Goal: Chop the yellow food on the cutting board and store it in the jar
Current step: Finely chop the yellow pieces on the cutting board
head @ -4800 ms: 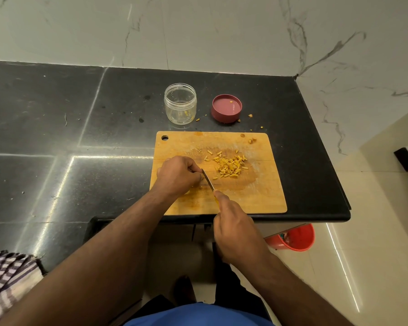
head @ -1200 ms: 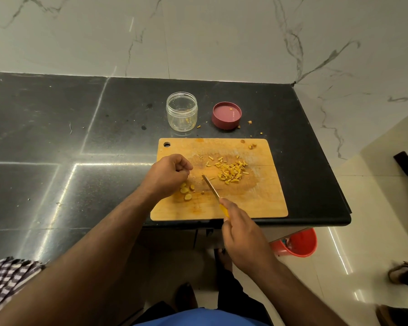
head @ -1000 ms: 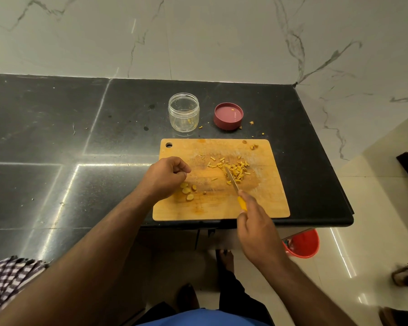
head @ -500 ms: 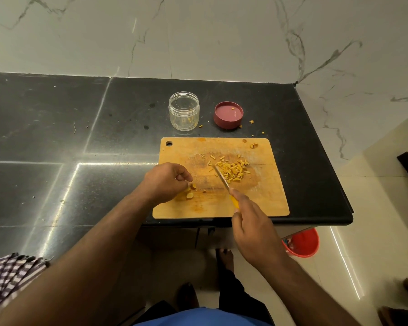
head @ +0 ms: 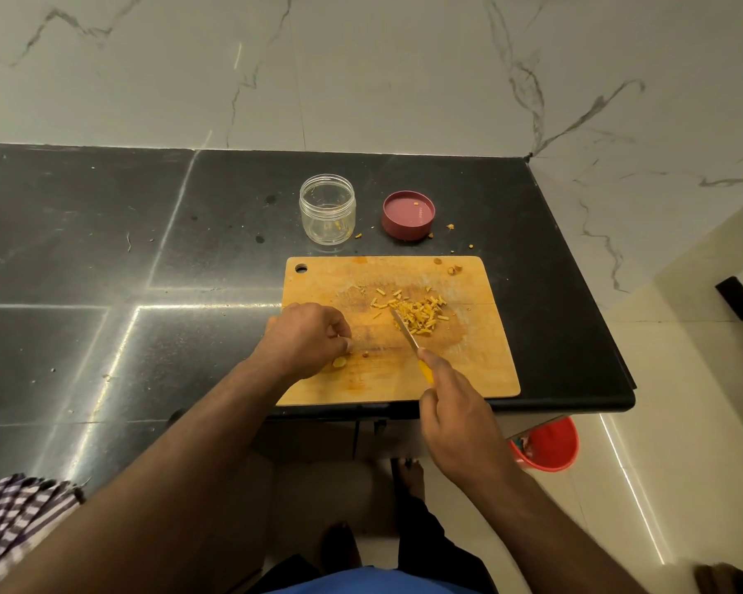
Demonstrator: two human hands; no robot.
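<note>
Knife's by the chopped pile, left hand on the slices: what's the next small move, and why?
Probably bring the yellow-handled knife left to the uncut yellow slices under the left hand; they are still whole, apart from the chopped yellow pile.

Cutting board [head: 468, 370]: light brown. Chopped food [head: 419, 312]: yellow. Knife handle [head: 425, 370]: yellow. Lid [head: 408, 214]: maroon. Countertop [head: 104, 250]: black. Bucket [head: 547, 445]: red.
</note>
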